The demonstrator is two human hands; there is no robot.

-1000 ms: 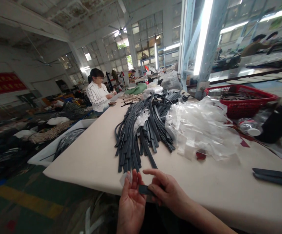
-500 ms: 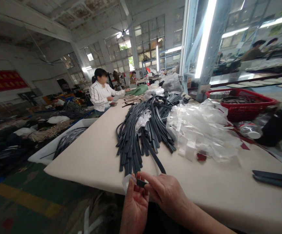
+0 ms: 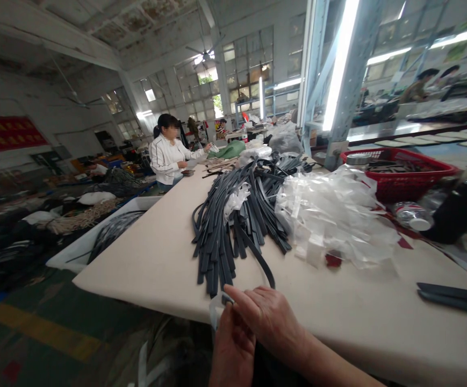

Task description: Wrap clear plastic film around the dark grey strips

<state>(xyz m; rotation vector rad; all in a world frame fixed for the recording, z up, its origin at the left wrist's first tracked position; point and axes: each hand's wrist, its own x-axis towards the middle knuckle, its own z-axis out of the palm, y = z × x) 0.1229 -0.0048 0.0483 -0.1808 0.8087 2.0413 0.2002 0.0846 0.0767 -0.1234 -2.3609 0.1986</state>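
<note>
At the table's front edge my left hand [image 3: 233,344] and my right hand [image 3: 271,317] meet, fingers closed on the end of a dark strap [image 3: 262,262]. A translucent white piece [image 3: 214,309] sticks out on the left side of my left fingertips, against the strap end. The strap curves back from my right hand to a large pile of dark straps [image 3: 217,236]. A crumpled whitish bundle [image 3: 237,198] lies on that pile. Right of it is a heap of translucent white pieces [image 3: 333,209].
The beige table [image 3: 144,263] also bears dark scissor-like blades [image 3: 454,298] at right. A red basket [image 3: 414,183], a clear bottle [image 3: 414,215] and a blue metal post [image 3: 348,80] stand beyond. A person [image 3: 167,150] works at the far left side; a white bin [image 3: 70,252] stands below.
Both hands have drawn closer together, and my left hand has shifted slightly right and turned. Less of the strap end shows between the fingers. The person across has raised a hand.
</note>
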